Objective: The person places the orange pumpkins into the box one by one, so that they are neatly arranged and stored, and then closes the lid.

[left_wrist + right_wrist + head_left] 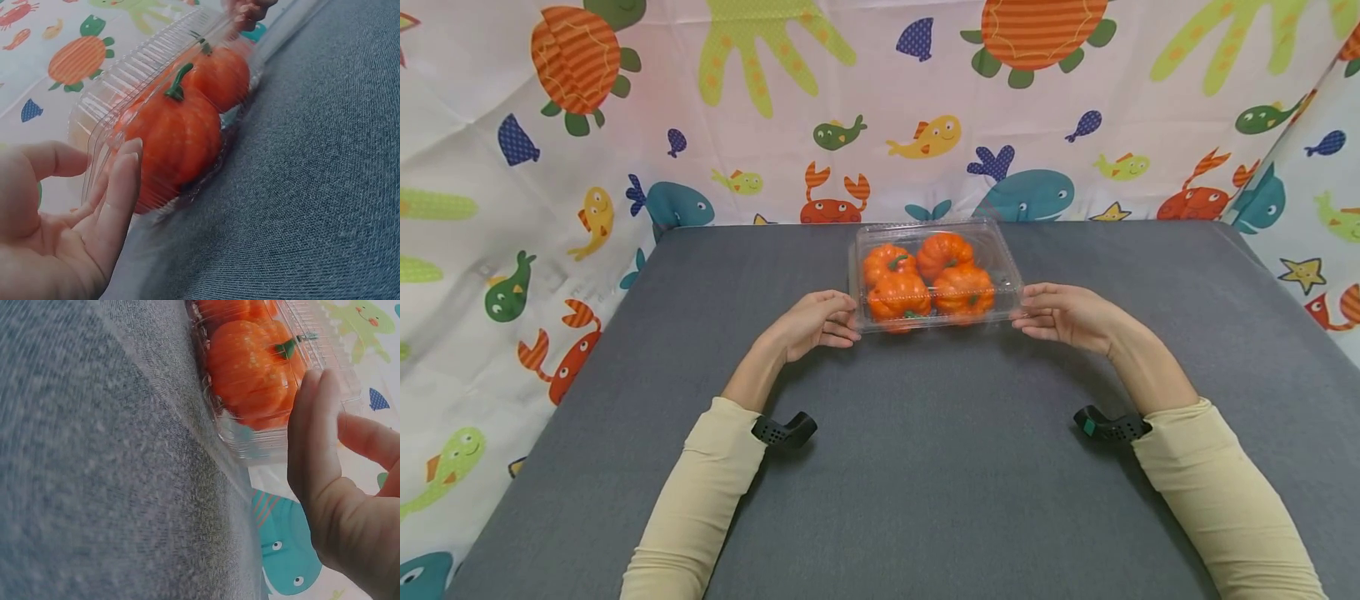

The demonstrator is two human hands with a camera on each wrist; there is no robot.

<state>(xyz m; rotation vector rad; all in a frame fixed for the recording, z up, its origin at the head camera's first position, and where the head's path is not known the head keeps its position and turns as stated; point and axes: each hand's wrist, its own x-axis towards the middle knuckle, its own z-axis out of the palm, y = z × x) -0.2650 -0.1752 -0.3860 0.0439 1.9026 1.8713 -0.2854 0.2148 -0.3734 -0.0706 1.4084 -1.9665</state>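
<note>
A clear plastic clamshell container [1004, 265] sits toward the back of the table, its lid closed over several small orange pumpkins [898, 296]. My left hand [816, 322] pinches the container's left end between thumb and fingers. At the opposite end, my right hand [1067, 315] grips the edge the same way. The left wrist view shows the ribbed lid [125, 75] and a pumpkin [178, 137] with a curved green stem close to my fingertips. In the right wrist view, another pumpkin [250, 375] lies behind the clear wall beside my fingers.
A grey cloth covers the table [925, 467]. Behind it and along the sides hangs a white curtain [662, 92] printed with sea animals. Each wrist wears a black camera band, one on the left [784, 430] and one on the right [1112, 425].
</note>
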